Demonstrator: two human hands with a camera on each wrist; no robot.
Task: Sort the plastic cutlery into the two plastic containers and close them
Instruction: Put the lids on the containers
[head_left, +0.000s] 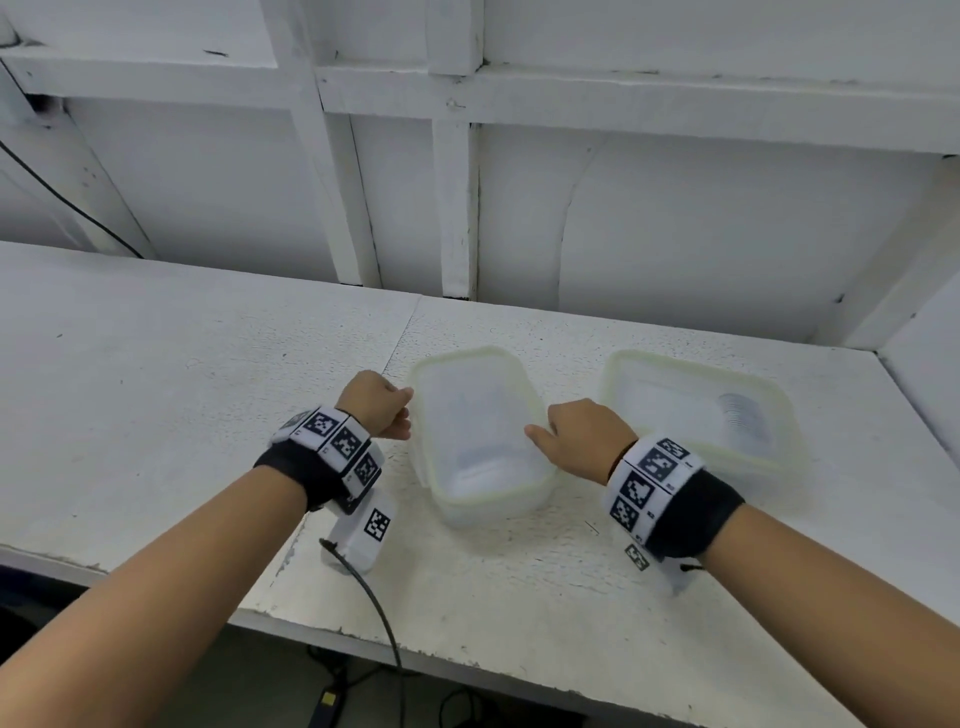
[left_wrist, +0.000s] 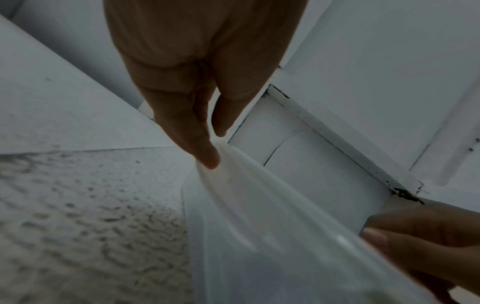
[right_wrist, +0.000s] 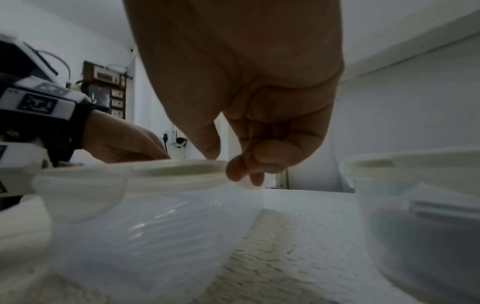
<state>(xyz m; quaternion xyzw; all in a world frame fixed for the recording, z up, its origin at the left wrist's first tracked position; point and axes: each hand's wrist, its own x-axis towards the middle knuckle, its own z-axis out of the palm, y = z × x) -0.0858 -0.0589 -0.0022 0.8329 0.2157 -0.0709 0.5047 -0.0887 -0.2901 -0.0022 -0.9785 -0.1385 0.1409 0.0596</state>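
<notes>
Two translucent plastic containers stand on the white table (head_left: 208, 364). On the near one (head_left: 483, 441) sits a lid with a pale yellow-green rim. My left hand (head_left: 408, 410) pinches the lid's left edge; in the left wrist view its fingers (left_wrist: 207, 156) press the rim (left_wrist: 259, 195). My right hand (head_left: 540, 434) holds the right edge, thumb on top of the lid's rim (right_wrist: 182, 166) and fingers (right_wrist: 239, 170) curled under it. The second container (head_left: 696, 410) stands lidded to the right, with a stack of white cutlery (head_left: 743, 415) showing through it.
A white panelled wall (head_left: 519, 208) runs close behind the containers, and a side wall (head_left: 924, 364) stands at the right. A black cable (head_left: 374, 597) hangs over the table's front edge. Bare tabletop stretches to the left of my left hand.
</notes>
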